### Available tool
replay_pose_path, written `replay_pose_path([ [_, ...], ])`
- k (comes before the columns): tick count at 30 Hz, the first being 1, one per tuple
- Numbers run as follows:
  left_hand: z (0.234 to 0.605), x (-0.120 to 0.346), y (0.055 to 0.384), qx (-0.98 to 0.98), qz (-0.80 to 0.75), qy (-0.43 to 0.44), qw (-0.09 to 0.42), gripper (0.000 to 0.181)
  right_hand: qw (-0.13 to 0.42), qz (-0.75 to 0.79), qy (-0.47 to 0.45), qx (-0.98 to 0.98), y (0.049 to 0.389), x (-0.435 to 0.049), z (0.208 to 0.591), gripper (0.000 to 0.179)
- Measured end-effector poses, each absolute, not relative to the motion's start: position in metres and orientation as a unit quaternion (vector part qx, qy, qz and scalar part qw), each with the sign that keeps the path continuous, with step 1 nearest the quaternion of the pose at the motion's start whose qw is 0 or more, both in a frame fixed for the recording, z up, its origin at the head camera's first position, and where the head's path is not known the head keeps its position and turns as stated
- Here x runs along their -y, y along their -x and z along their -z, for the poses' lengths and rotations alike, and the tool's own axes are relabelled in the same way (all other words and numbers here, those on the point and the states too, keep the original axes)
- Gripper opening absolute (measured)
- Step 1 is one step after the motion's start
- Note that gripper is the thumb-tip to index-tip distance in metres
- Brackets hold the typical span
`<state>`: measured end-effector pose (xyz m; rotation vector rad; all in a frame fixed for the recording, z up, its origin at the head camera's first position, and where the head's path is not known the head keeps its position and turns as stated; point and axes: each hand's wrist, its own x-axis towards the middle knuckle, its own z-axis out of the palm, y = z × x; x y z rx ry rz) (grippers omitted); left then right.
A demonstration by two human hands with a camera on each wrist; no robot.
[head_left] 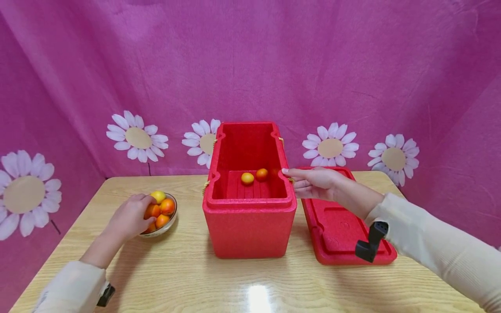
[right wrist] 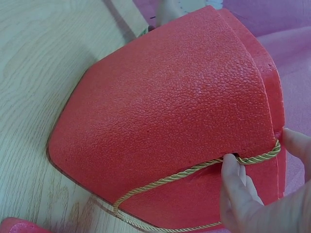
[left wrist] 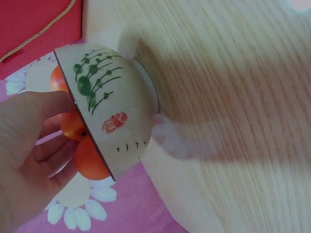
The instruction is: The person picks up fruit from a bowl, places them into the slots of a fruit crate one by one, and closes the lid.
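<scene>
At the left of the table, my left hand (head_left: 133, 215) reaches over the rim of a patterned bowl (left wrist: 121, 92) and grips an orange (left wrist: 73, 127) between thumb and fingers. More oranges (head_left: 167, 206) and a lemon (head_left: 158, 196) fill the bowl. My right hand (head_left: 318, 180) holds the right wall of a red foam box (head_left: 250, 234), its thumb at the top rim and its fingers against the outside beside a gold rope handle (right wrist: 184, 172). On the floor of the uncovered box lie a lemon (head_left: 247, 178) and an orange (head_left: 262, 174), side by side.
Right of the box, a red foam lid (head_left: 340, 226) lies on the wooden table (head_left: 176, 278), under my right forearm. A pink curtain (head_left: 250, 61) printed with white daisies hangs right behind the table's back edge.
</scene>
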<state>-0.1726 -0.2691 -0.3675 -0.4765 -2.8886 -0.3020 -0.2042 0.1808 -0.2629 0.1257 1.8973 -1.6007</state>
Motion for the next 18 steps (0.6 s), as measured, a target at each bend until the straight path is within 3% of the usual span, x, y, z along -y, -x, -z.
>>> replay_pose_path([
  [18,0.355,0.271,0.172,0.97,0.157,0.181,0.049,0.034,0.319,0.607,-0.043,-0.726,0.204,-0.181,0.264,0.059],
])
